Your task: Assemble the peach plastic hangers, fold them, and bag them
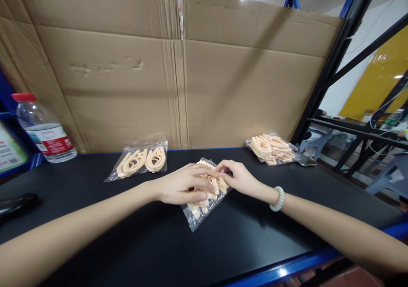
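A clear plastic bag (202, 208) holding several flat peach-coloured curved pieces lies aslant on the black table (137, 244), in the middle of the head view. Across its top rests my left hand (183, 184), fingers stretched out and pressing lightly on the plastic. At the bag's right upper edge, my right hand (239, 177) has its thumb and fingers bent together in a pinch on the plastic. The fingers partly hide the pieces inside. A pale coiled band (278, 199) circles my right wrist.
Similar filled bags lie at the back left (142, 159) and back right (270, 148), the latter against a phone (306, 159). A red-capped bottle (47, 128) stands far left, a black object (17, 204) before it. Cardboard (248, 83) walls the table's back.
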`<state>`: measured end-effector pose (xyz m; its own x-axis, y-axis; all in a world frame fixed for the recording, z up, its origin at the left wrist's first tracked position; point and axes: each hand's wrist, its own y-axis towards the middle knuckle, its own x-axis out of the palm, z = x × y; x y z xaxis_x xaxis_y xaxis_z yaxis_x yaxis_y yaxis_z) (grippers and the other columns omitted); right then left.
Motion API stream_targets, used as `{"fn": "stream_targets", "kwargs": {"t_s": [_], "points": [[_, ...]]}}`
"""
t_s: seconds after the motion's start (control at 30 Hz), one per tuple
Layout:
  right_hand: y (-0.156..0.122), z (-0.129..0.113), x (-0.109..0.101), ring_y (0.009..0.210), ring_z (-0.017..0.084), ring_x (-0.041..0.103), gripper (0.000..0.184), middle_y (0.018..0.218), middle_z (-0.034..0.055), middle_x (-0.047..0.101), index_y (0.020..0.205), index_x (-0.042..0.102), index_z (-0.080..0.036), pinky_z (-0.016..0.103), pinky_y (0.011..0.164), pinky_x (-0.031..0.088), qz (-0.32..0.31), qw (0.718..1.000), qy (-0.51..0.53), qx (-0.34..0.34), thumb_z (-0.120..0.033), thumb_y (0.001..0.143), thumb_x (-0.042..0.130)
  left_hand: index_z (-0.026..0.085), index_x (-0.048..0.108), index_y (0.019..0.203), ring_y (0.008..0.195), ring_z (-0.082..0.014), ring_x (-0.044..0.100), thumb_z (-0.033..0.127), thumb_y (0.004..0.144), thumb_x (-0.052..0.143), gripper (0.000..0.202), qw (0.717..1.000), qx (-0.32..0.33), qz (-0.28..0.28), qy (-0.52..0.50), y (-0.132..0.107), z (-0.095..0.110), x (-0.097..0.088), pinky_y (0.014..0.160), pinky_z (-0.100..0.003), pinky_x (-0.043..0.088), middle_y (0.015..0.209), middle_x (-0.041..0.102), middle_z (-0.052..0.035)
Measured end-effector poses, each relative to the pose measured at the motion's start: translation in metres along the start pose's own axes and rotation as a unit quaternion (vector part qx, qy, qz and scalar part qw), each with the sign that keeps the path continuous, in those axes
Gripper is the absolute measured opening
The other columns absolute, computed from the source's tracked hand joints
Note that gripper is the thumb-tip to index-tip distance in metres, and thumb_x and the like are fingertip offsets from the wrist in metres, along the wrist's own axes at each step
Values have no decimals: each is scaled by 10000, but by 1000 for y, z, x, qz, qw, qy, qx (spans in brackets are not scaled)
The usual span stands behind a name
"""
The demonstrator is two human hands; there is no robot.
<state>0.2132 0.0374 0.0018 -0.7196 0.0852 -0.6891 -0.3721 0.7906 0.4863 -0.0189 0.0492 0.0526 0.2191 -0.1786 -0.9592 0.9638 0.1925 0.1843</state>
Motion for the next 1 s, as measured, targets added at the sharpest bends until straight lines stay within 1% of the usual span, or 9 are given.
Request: {"fn": "stream_targets", "kwargs": {"t_s": [0.13,0.23,0.3,0.37,0.47,0.53,0.67,0.9,1.0], "points": [[10,13,5,744,148,609,163,791,6,658,899,627,-180,279,718,475,12,1000,-9,4,-67,832,531,265,631,1161,1333,-288,419,337,929,496,278,999,-3,0,43,9,-11,7,1154,-486,176,1386,543,-76],[12,15,3,906,197,591,209,958,70,632,990,595,-161,357,835,477,68,997,-29,12,-70,813,533,315,478,1349,1379,-285,363,293,957,400,400,997,-16,-5,80,10,-25,15,1151,-575,-1,1442,503,-59],[9,9,-1,1021,220,553,256,1073,105,594,1057,562,-158,396,918,449,111,993,-42,3,-76,818,520,339,380,1425,1410,-287,313,277,963,362,466,996,-22,-8,87,8,-36,20,1145,-587,12,1487,456,-43],[3,-5,-6,1040,218,540,250,1085,98,591,1077,546,-173,394,937,441,127,989,-60,-34,-92,845,501,336,387,1426,1424,-300,283,296,972,341,458,995,-33,-7,93,8,-45,24,1140,-592,53,1516,415,-47],[-12,-30,-5,973,221,550,184,1018,86,623,1045,559,-180,380,877,459,76,984,-123,-102,-128,897,463,317,449,1388,1404,-304,318,309,974,326,432,990,-80,22,113,11,-53,29,1134,-610,56,1493,448,-54],[-20,-43,1,981,244,546,174,1011,98,632,1039,582,-170,393,849,456,-4,970,-199,-140,-176,925,450,318,474,1365,1365,-289,373,293,967,325,426,980,-134,44,138,16,-54,33,1127,-628,51,1442,509,-40],[-27,-49,16,1061,277,526,253,1114,124,621,1142,581,-154,420,871,437,-104,934,-294,-174,-267,937,485,281,525,1323,1295,-307,428,249,947,334,422,957,-224,69,174,29,-52,38,1077,-686,109,1369,560,-77],[-15,-26,6,1092,268,531,236,1104,126,646,1121,601,-155,440,925,386,-119,931,-317,-140,-154,926,467,224,628,1215,1107,-336,527,258,906,400,385,922,-310,90,213,28,-45,27,1009,-605,251,1184,623,-145],[-6,-6,-2,1109,284,521,255,1120,144,653,1087,628,-156,459,930,377,-115,944,-294,-95,-113,915,444,169,668,1125,1077,-362,540,277,896,405,365,909,-346,88,214,23,-36,19,943,-560,323,1100,628,-181]]}}
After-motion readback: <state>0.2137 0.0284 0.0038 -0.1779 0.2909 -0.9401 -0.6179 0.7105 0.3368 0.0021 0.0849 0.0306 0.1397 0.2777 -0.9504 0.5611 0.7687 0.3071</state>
